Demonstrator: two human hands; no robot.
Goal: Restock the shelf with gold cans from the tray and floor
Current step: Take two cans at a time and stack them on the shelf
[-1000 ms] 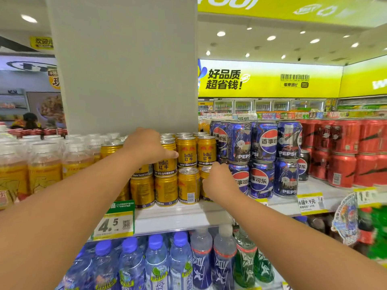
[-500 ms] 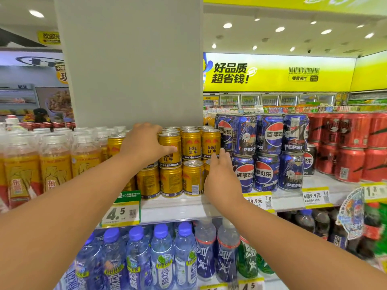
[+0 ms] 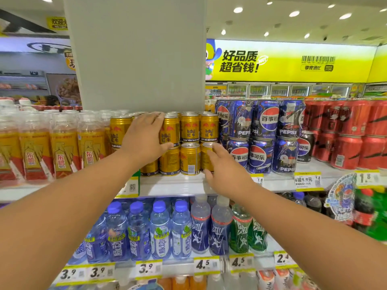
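Observation:
Gold Red Bull cans (image 3: pixel 189 130) stand two high on the upper shelf (image 3: pixel 171 186), below a grey pillar. My left hand (image 3: pixel 144 141) is draped over one upper-row gold can near the left of the stack, with its fingers on the lid and its thumb at the can's base; the palm hides most of that can. My right hand (image 3: pixel 226 170) is open with fingers spread in front of the rightmost lower-row gold can (image 3: pixel 206 160), its fingertips near the can's top rim. No tray or floor is in view.
Blue Pepsi cans (image 3: pixel 266 135) crowd the gold stack's right side, with red cans (image 3: pixel 347 135) further right. Yellow drink bottles (image 3: pixel 62 147) stand to the left. The shelf below holds water bottles (image 3: pixel 159 229). Price tags (image 3: pixel 206 264) line the shelf edges.
My right hand has let go of the lower-row can, opened and drawn back slightly. My left hand has stayed on the upper can. The view has tilted down a little.

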